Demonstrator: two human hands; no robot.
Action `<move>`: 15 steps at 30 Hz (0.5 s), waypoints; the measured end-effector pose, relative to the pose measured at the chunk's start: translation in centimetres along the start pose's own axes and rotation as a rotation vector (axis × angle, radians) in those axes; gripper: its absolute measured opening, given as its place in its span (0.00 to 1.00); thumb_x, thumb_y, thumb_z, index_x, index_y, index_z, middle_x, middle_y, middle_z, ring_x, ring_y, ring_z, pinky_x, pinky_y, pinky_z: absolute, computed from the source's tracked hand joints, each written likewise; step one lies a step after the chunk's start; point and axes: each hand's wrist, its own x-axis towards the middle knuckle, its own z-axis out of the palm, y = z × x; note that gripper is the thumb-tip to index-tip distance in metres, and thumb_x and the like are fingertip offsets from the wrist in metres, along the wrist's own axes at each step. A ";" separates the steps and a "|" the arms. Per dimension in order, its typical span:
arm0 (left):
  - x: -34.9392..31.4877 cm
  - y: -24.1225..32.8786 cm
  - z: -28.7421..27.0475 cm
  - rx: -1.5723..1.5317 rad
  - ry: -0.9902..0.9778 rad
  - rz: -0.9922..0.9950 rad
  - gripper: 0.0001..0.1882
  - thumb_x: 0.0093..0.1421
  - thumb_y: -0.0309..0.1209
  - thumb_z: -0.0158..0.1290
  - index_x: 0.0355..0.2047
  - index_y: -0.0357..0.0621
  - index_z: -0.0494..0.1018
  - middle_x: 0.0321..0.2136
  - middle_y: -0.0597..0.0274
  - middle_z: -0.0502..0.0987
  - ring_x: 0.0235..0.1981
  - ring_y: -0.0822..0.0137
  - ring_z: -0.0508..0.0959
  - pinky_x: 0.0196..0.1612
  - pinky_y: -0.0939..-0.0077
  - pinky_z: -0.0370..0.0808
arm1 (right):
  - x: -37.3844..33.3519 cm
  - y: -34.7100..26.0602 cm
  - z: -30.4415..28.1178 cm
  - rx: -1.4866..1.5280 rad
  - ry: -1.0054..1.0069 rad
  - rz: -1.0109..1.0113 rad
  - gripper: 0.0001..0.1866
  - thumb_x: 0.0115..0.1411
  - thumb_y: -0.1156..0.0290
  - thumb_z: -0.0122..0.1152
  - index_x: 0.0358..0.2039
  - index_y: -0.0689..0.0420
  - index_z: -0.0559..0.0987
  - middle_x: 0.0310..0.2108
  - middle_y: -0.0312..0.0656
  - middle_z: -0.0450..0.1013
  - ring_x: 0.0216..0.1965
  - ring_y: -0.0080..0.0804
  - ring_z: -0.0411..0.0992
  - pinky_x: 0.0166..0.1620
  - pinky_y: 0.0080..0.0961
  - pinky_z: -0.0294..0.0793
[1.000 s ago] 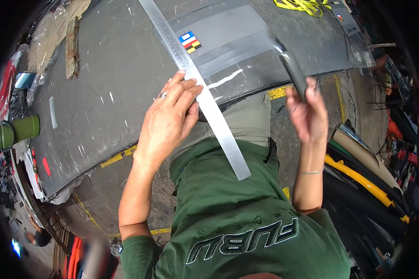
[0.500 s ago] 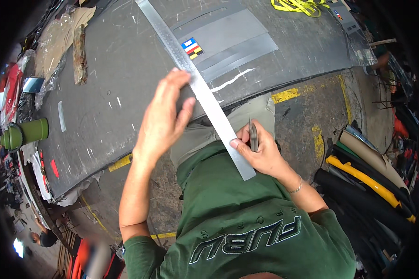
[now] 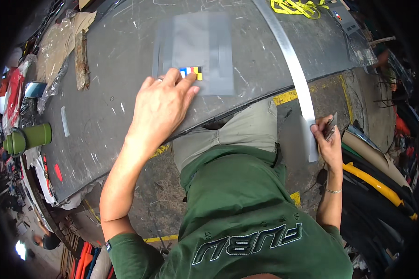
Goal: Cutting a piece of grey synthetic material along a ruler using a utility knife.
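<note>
My left hand (image 3: 163, 104) rests on the near edge of a grey flat sheet piece (image 3: 219, 51), its fingertips on a small patch (image 3: 199, 74) of blue, white, red, yellow and black. It holds nothing, and its fingers are partly bent. Off to the right, beyond the table edge, my right hand (image 3: 329, 142) pinches the near end of a long metal ruler (image 3: 291, 60). The ruler's far part lies over the table. Also in that hand is a slim, pointed metal tool (image 3: 330, 128), mostly hidden by the fingers; its exact kind cannot be made out.
The dark table (image 3: 121, 56) carries yellow straps (image 3: 300, 7) at the far right, a wooden stick (image 3: 81, 60), and a clear strip (image 3: 64, 121). A green cylindrical bottle (image 3: 30, 138) stands out at left. Rolls of material (image 3: 372, 183) are stacked at right.
My right hand has carried the ruler rightward off the grey piece. My left hand has come down onto that piece, which now lies turned and farther left.
</note>
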 end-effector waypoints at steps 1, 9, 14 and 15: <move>-0.2 0.0 -0.3 -0.078 -0.033 -0.009 0.15 0.69 0.40 0.55 0.50 0.47 0.81 0.34 0.58 0.78 0.38 0.57 0.81 0.42 0.61 0.74 | 0.3 -0.1 -0.3 0.022 -0.006 0.015 0.12 0.67 0.74 0.66 0.36 0.55 0.68 0.34 0.31 0.64 0.38 0.21 0.64 0.44 0.22 0.67; 0.0 -9.0 1.9 -0.106 0.112 -0.007 0.28 0.64 0.48 0.60 0.58 0.44 0.77 0.61 0.48 0.73 0.66 0.47 0.70 0.68 0.56 0.68 | 3.3 -0.6 -1.3 -0.089 -0.043 0.061 0.30 0.56 0.57 0.77 0.53 0.58 0.75 0.38 0.31 0.71 0.40 0.22 0.70 0.44 0.22 0.71; -0.8 -2.3 0.8 0.018 0.005 -0.089 0.26 0.66 0.49 0.57 0.56 0.43 0.78 0.49 0.54 0.79 0.48 0.52 0.80 0.51 0.58 0.76 | 3.2 -3.0 2.0 -0.402 -0.002 -0.180 0.46 0.52 0.68 0.77 0.71 0.54 0.67 0.49 0.45 0.76 0.43 0.34 0.72 0.54 0.31 0.74; -0.7 -1.3 0.4 -0.040 -0.042 -0.087 0.24 0.67 0.48 0.56 0.55 0.44 0.79 0.47 0.55 0.79 0.47 0.53 0.80 0.51 0.59 0.76 | 3.2 -2.9 2.5 -0.449 0.035 -0.217 0.45 0.53 0.72 0.75 0.71 0.54 0.67 0.53 0.47 0.77 0.42 0.33 0.72 0.54 0.31 0.74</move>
